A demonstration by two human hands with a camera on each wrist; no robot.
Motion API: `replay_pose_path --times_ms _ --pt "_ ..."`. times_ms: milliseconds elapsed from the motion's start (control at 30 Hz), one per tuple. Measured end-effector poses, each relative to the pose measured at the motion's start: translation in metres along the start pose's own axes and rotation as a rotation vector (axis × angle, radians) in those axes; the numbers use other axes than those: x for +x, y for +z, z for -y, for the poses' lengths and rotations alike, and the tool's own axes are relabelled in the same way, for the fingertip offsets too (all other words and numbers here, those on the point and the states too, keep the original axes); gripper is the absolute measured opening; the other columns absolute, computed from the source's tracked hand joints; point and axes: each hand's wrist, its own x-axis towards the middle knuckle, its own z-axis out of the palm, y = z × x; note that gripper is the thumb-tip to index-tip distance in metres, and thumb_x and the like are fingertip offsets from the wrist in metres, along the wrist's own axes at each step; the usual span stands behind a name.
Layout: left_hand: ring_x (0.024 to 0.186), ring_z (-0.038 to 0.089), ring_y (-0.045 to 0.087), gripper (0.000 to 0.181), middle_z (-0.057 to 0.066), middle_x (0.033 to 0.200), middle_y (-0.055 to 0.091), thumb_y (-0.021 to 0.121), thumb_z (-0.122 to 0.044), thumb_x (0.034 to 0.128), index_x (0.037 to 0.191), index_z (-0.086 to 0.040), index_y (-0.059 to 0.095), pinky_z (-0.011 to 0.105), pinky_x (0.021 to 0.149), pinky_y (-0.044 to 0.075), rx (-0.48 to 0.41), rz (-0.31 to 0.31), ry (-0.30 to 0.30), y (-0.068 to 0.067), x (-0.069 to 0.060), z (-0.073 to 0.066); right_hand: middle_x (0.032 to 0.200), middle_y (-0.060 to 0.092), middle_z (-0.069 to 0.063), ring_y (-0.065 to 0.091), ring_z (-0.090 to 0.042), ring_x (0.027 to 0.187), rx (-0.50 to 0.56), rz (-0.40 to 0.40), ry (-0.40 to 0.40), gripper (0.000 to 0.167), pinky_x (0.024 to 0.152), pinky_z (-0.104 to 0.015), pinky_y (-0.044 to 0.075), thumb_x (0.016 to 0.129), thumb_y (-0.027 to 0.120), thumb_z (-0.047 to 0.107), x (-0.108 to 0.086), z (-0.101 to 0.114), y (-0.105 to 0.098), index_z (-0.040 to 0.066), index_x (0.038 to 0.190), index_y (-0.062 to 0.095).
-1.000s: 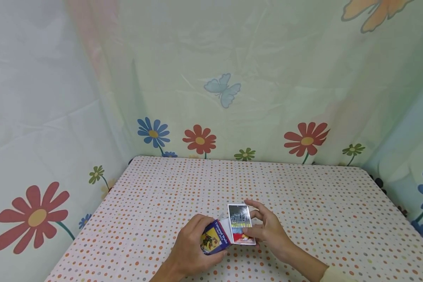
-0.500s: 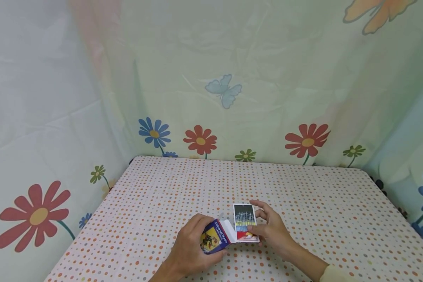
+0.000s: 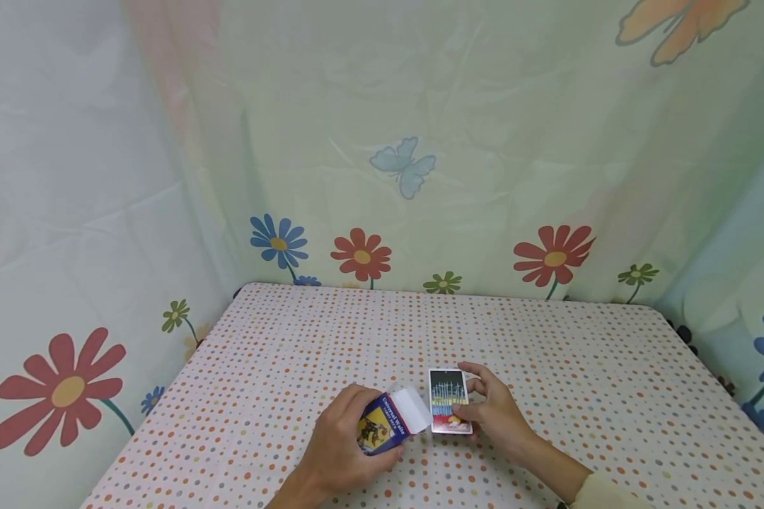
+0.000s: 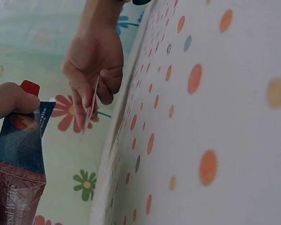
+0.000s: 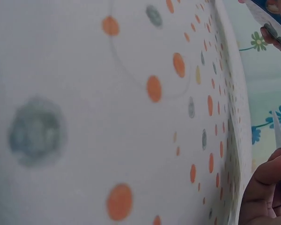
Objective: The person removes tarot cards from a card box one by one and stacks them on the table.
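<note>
In the head view the left hand (image 3: 342,445) grips a blue and yellow card box (image 3: 379,428), its white flap (image 3: 411,410) standing open toward the right. The right hand (image 3: 499,416) pinches a card (image 3: 448,396) by its right side, thumb on the picture face; whether more cards lie under it cannot be told. A small gap separates card and flap. The left wrist view shows the box (image 4: 21,145) close up and the card (image 4: 92,105) nearly edge-on in the right hand (image 4: 94,61). Both are held above the table.
A table with a dotted cloth (image 3: 331,325) lies beneath both hands. Behind it and at both sides hang curtains (image 3: 471,177) printed with flowers and butterflies. Dark round objects (image 3: 684,331) show past the table's right edge.
The card has moved right, away from the box, and the gap beside the flap has opened. The left hand and box have shifted slightly left, with more of the white flap showing.
</note>
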Motion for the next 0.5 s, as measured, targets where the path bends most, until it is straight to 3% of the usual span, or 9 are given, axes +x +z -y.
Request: replay_pose_path --times_ms 233,500 --pt "0.09 0.002 0.056 0.065 -0.009 0.11 0.058 0.093 -0.038 0.0673 0.12 -0.014 0.062 0.015 0.073 0.051 0.012 0.017 -0.072 -0.0027 -0.0009 -0.0016 0.105 0.06 -0.017 0.061 -0.025 0.069 -0.083 -0.039 0.034 0.08 0.041 -0.032 0.046 0.081 0.072 -0.01 0.0046 -0.0075 0.0012 0.005 0.151 0.036" --pt "0.09 0.003 0.056 0.064 -0.008 0.11 0.058 0.091 -0.04 0.0698 0.121 -0.014 0.062 0.013 0.072 0.051 -0.014 0.018 -0.064 -0.0025 -0.0004 -0.0003 0.1 0.06 -0.014 0.062 -0.025 0.067 -0.168 -0.068 0.087 0.078 0.04 -0.034 0.048 0.078 0.069 -0.01 0.0077 -0.0066 0.0035 0.004 0.148 0.037"
